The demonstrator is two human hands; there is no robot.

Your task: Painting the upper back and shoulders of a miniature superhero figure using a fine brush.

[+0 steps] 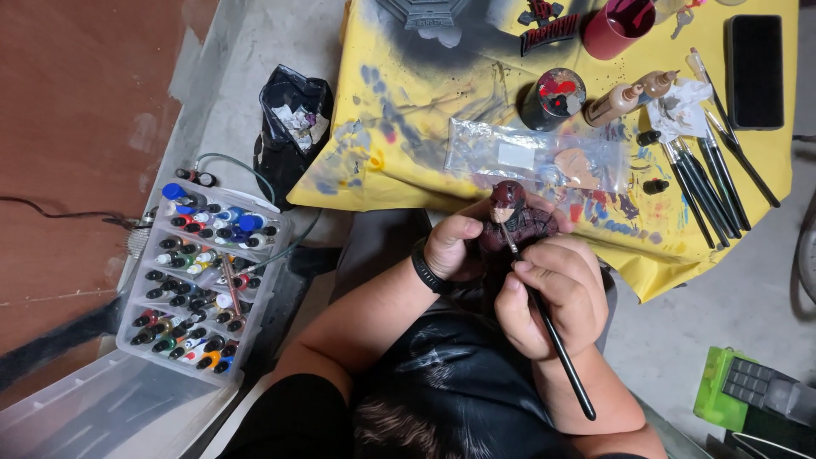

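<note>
Dark red, the small figure bust (pixel 512 223) sits in the middle of the frame, gripped from the left by the left hand (pixel 455 246), whose fingers and thumb are closed around it; a black band circles that wrist. The right hand (pixel 552 297) is just below and to the right, fingers pinched together on a thin black paintbrush (pixel 552 336) whose tip touches the bust's front while the handle slants down toward the lower right.

Behind the hands a paint-stained yellow cloth (pixel 408 102) covers the table across the top of the frame. On it lie a clear plastic bag (pixel 527 157), a round jar (pixel 552 98) with red and white paint on its lid, a red cup (pixel 616 25), and a row of black brushes (pixel 710 183) at the right. At the left, on the floor, stands a clear plastic box of paint bottles (pixel 204 280), with a black bag (pixel 293 127) above it.
</note>
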